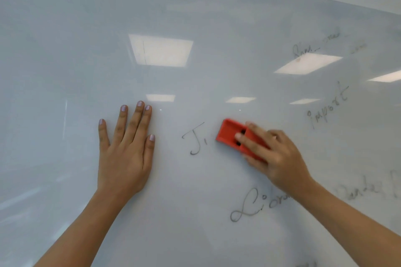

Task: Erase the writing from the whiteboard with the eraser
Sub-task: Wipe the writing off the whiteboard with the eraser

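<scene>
Head view showed the eraser (229, 133), a red block, lying flat against the whiteboard (195, 17) a little right of the picture's middle, tilted so that its free end pointed up and to the left. The right hand (275, 154) grasped it from the lower right, with fingers laid across its back and wrapped over its far end; the hand was slightly blurred, so the thumb's place could not be told. Just left of the eraser's free end, not touching it, stood the handwritten letters (195, 138), which read roughly "Ji" in dark marker. Farther left, the left hand (125, 158) lay released and flat on the board, palm down, fingers straight and slightly spread, holding nothing. Below the right hand ran a looping word (249, 206) beginning with a large "L", its end hidden behind the right forearm. To the upper right of the eraser, well apart, the word import (327, 106) slanted upward. Above that sat a faint scrawl (312, 46), too pale to read, and smudged writing (360, 191) showed beside the right forearm. Bright ceiling-light reflections (160, 50) lay across the glossy board.
</scene>
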The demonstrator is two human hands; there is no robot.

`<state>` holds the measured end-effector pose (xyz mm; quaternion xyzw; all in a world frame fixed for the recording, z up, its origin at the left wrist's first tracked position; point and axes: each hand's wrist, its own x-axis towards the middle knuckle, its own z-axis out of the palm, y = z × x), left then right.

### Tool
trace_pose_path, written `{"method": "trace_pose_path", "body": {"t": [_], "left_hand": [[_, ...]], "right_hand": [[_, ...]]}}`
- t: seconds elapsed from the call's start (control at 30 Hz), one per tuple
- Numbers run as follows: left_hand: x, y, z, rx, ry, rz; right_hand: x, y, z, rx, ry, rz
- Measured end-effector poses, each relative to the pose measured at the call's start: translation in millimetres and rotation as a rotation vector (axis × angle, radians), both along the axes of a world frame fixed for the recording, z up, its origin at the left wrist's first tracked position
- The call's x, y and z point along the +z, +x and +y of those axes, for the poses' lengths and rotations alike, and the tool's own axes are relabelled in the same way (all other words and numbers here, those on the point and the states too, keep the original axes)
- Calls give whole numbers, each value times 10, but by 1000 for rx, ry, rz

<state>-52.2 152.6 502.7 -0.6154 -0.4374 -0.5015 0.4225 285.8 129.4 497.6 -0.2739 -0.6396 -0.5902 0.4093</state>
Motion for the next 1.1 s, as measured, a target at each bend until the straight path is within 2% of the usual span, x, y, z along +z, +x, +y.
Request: {"method": "trace_pose_path", "body": {"t": [0.1, 0.17, 0.23, 0.37, 0.43, 0.5, 0.6, 0.67, 0.73, 0.8, 0.93, 1.0, 1.1], "left_hand": [[0, 4, 4, 9, -2, -1], [1, 7, 5, 12, -5, 0], [4, 7, 4, 11, -7, 0], [3, 1, 0, 2, -7, 0], [5, 6, -4, 4, -7, 0], [4, 12, -6, 9, -7, -1], [-4, 20, -9, 10, -10, -7], [-5, 19, -12, 10, -10, -7], [-6, 15, -12, 10, -9, -7], [-5, 10, -14, 11, -9, -5], [0, -3, -7, 15, -5, 5], [3, 4, -7, 18, -2, 3], [0, 17, -11, 21, -2, 3]], "right_hand": [[344, -31, -7, 111, -18, 287], [423, -220, 35, 171, -47, 376], [324, -464, 63, 193, -61, 302], [-203, -706, 98, 160, -52, -62], [-235, -591, 71, 110, -45, -159], [-64, -470, 60, 88, -27, -102], [353, -528, 40, 181, -12, 258], [494, -744, 51, 224, -27, 386], [439, -980, 54, 244, -48, 323], [230, -1122, 58, 224, -58, 154], [-21, -895, 38, 142, -27, -66], [111, -649, 35, 103, 0, -40], [414, -468, 18, 151, -27, 249]]}}
